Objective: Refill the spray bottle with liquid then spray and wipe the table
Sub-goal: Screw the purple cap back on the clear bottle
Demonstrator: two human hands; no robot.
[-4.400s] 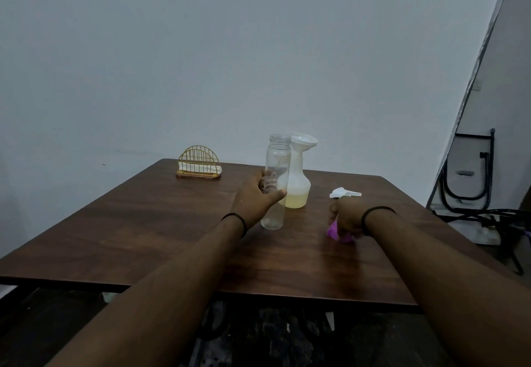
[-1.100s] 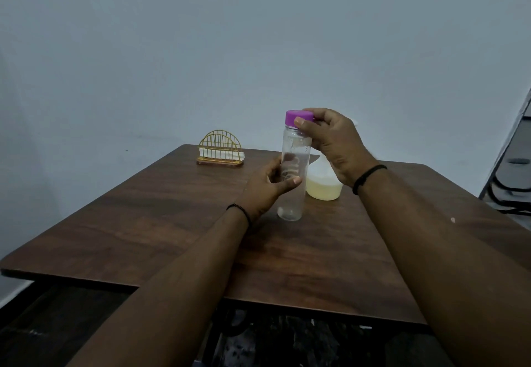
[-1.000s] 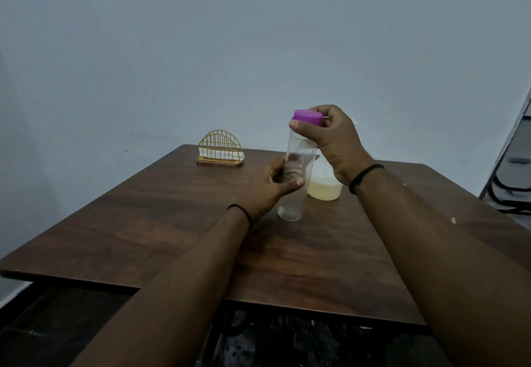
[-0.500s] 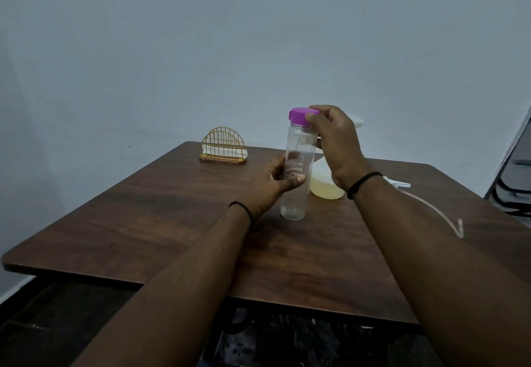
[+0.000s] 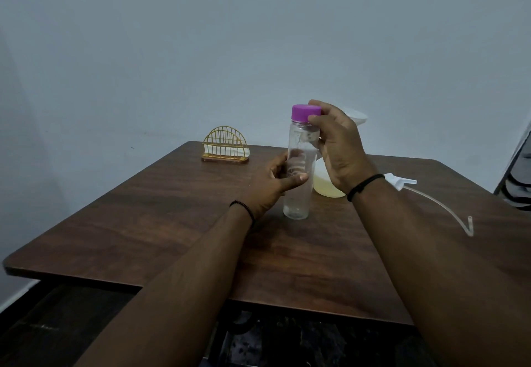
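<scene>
Upright on the table (image 5: 143, 217), the clear bottle (image 5: 298, 171) is gripped mid-body by the left hand (image 5: 273, 185) — the right hand (image 5: 339, 148) pinches its purple cap (image 5: 305, 112); behind that hand stands the spray bottle (image 5: 326, 185).

**Purple cap, pale yellow liquid, dark wood**

The clear bottle (image 5: 298, 177) is colourless and see-through, topped by a bright purple cap (image 5: 305, 112). Behind it, the white spray bottle (image 5: 327, 185) holds pale yellow liquid. The spray head (image 5: 398, 180) is white, its tube (image 5: 442, 205) a translucent off-white. The table (image 5: 161, 217) is dark brown with streaked wood grain. The wire napkin holder (image 5: 225, 145) is gold, with white napkins. Each of the 2 wrists wears a black band. The wall (image 5: 201, 36) is plain grey-blue.
</scene>
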